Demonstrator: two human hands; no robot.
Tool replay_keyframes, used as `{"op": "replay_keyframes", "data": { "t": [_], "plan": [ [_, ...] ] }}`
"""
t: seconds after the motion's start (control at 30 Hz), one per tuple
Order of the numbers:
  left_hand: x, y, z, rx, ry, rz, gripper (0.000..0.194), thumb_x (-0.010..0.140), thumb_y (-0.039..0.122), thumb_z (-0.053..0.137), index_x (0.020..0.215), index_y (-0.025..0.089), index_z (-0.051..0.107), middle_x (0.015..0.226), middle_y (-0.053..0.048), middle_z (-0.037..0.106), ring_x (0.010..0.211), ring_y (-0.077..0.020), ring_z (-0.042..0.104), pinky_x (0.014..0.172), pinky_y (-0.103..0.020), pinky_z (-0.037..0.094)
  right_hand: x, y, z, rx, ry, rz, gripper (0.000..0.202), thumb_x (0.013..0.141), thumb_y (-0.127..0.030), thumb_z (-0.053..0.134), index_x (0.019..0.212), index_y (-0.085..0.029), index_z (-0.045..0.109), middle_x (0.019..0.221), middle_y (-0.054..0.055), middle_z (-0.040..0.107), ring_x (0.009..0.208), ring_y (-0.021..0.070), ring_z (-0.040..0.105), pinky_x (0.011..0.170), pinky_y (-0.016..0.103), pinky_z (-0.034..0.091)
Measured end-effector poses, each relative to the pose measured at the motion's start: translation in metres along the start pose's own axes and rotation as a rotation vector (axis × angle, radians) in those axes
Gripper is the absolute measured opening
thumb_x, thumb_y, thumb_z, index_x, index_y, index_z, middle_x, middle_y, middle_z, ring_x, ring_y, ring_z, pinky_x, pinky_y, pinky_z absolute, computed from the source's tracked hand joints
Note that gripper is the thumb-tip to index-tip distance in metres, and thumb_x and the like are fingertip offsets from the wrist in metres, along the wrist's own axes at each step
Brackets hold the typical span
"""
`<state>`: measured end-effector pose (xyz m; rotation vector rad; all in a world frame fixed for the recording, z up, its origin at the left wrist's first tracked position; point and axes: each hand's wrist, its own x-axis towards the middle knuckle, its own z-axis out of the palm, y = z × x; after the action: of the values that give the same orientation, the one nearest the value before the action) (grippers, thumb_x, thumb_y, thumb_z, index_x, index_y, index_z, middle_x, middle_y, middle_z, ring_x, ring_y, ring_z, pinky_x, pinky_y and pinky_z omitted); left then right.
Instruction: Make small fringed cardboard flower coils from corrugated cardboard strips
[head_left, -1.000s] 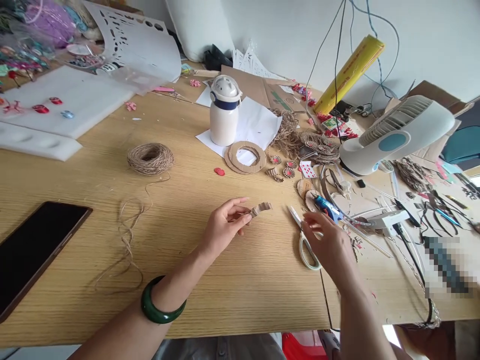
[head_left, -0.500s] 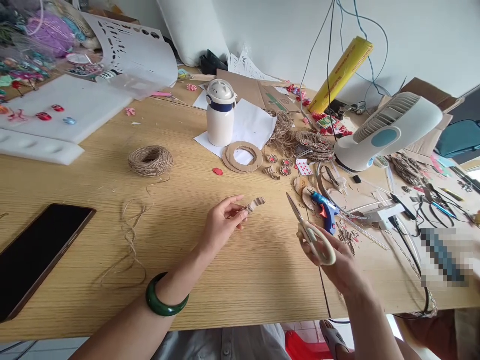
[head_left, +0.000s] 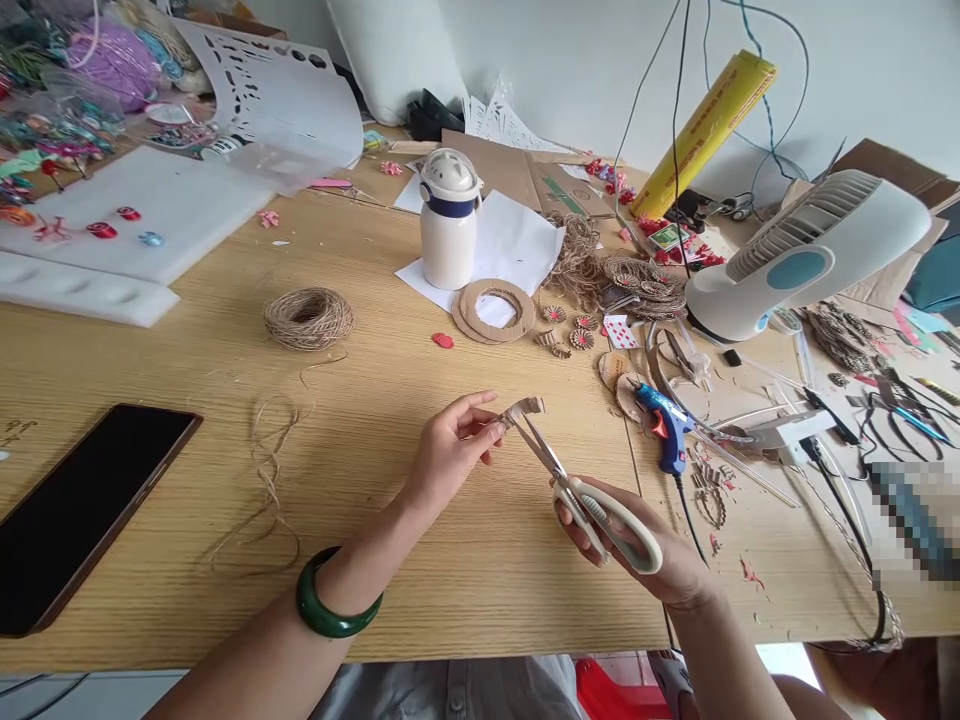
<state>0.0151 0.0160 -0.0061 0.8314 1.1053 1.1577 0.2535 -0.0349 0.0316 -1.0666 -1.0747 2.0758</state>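
Between the thumb and fingers of my left hand [head_left: 459,440] is a short curled strip of corrugated cardboard [head_left: 531,406]. My right hand [head_left: 637,535] grips a pair of white-handled scissors [head_left: 574,490], their blades parted and pointing up-left. The blade tips reach the strip just beyond my left fingertips; whether they touch it I cannot tell. Past the hands lie small round cardboard rosettes with red centres [head_left: 582,339] and flat cardboard rings [head_left: 495,310]. A blue glue gun [head_left: 666,425] rests to the right of the scissors.
A ball of twine [head_left: 308,319] trails loose strands on the left, near a black phone [head_left: 97,510]. A white bottle [head_left: 450,220] stands at the back. On the right are a white fan [head_left: 810,255], a power strip [head_left: 795,432], cables and cardboard scraps [head_left: 709,490].
My right hand has brought the scissors leftward to the strip, and the blades have parted. My left hand has hardly moved. The view has shifted slightly.
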Motion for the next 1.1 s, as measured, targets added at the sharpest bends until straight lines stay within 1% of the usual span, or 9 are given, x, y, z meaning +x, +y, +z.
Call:
{"op": "replay_keyframes", "data": {
  "t": [0.27,0.43,0.57,0.67,0.73,0.83,0.9,1.03,1.1],
  "plan": [
    [0.000,-0.002,0.000,-0.003,-0.019,0.008,0.051,0.075,0.029,0.076,0.122,0.013,0.062,0.082,-0.003,0.068,0.068,-0.0134,0.063,0.049,-0.022,0.046,0.001,0.002,-0.002,0.008,0.003,0.044,0.045,0.080,-0.049,0.073,0.114,-0.019,0.068,0.098,0.008,0.060,0.070,0.0131,0.047,0.056,0.025,0.033],
    [-0.003,0.002,0.001,0.010,-0.070,-0.017,0.062,0.076,0.028,0.075,0.132,0.012,0.055,0.078,-0.002,0.068,0.066,-0.0134,0.062,0.045,-0.020,0.044,0.010,0.007,0.001,0.048,0.030,0.024,0.042,0.080,-0.051,0.071,0.104,-0.018,0.068,0.097,0.009,0.060,0.069,0.0137,0.045,0.054,0.025,0.032],
    [-0.003,0.006,0.002,-0.023,-0.076,-0.047,0.071,0.075,0.028,0.076,0.138,0.011,0.050,0.074,0.000,0.065,0.063,-0.0124,0.059,0.044,-0.020,0.043,0.021,0.017,0.009,0.157,0.077,0.030,0.043,0.080,-0.052,0.068,0.106,-0.018,0.067,0.092,0.008,0.059,0.067,0.0143,0.042,0.051,0.025,0.029],
    [-0.002,0.003,0.001,0.026,-0.036,0.000,0.070,0.075,0.028,0.075,0.138,0.012,0.050,0.073,0.001,0.064,0.060,-0.0110,0.057,0.044,-0.019,0.042,0.028,0.019,0.019,0.243,0.101,0.050,0.043,0.078,-0.054,0.066,0.101,-0.018,0.066,0.087,0.008,0.058,0.063,0.0141,0.038,0.047,0.024,0.024],
    [-0.001,0.000,0.000,0.093,-0.002,0.020,0.069,0.075,0.027,0.075,0.138,0.014,0.051,0.071,0.002,0.062,0.057,-0.0099,0.055,0.043,-0.019,0.041,0.031,0.015,0.025,0.222,0.166,-0.018,0.039,0.079,-0.052,0.065,0.100,-0.019,0.066,0.086,0.008,0.058,0.062,0.0141,0.038,0.046,0.024,0.025],
    [0.000,-0.004,-0.001,0.107,0.015,0.016,0.072,0.074,0.027,0.075,0.140,0.013,0.050,0.072,0.002,0.063,0.060,-0.0116,0.058,0.043,-0.019,0.043,0.029,0.003,0.023,0.054,0.336,-0.170,0.039,0.081,-0.049,0.066,0.107,-0.020,0.066,0.089,0.007,0.059,0.063,0.0137,0.042,0.047,0.024,0.029],
    [0.001,-0.004,-0.001,0.073,0.021,0.025,0.072,0.075,0.027,0.074,0.140,0.012,0.048,0.077,0.000,0.065,0.065,-0.0129,0.061,0.047,-0.021,0.048,0.021,-0.005,0.011,-0.166,0.469,-0.200,0.044,0.079,-0.048,0.070,0.111,-0.019,0.065,0.090,0.007,0.061,0.066,0.0144,0.049,0.049,0.024,0.035],
    [0.000,-0.002,-0.001,0.048,0.007,0.033,0.065,0.077,0.027,0.073,0.137,0.012,0.052,0.085,-0.003,0.068,0.069,-0.0128,0.064,0.055,-0.024,0.052,-0.004,-0.006,-0.025,-0.848,0.871,-0.280,0.046,0.077,-0.043,0.072,0.117,-0.019,0.065,0.099,0.010,0.067,0.078,0.0210,0.062,0.066,0.034,0.051],
    [-0.001,-0.001,0.000,0.046,-0.020,0.024,0.063,0.077,0.026,0.073,0.136,0.011,0.053,0.085,-0.003,0.069,0.069,-0.0132,0.065,0.056,-0.024,0.052,-0.018,0.001,-0.042,-1.166,0.961,-0.300,0.042,0.081,-0.041,0.067,0.117,-0.019,0.065,0.104,0.012,0.068,0.077,0.0227,0.063,0.069,0.038,0.052]
  ]
}}
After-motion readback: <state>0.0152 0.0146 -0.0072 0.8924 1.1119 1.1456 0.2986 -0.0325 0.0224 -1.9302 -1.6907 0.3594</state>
